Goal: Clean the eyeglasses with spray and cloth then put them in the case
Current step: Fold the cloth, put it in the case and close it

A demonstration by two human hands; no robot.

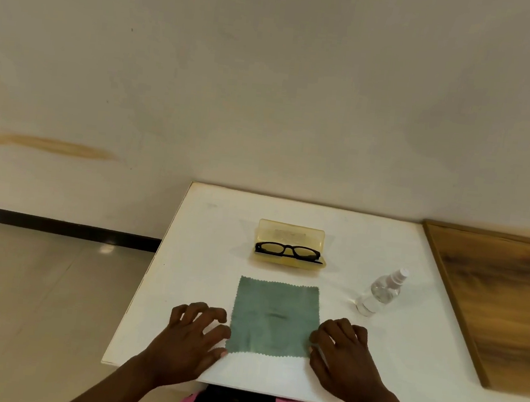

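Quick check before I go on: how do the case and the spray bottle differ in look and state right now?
The case is yellow, see-through and low; the spray bottle is clear with a white nozzle and stands tall. The case lies open with black glasses in it; the spray bottle holds clear liquid. The case sits beyond the green cloth; the spray bottle stands to the cloth's right. Both rest on the white table, untouched by either hand.

A cloth, an open case, a spray bottle and both hands are being borne by the white table.
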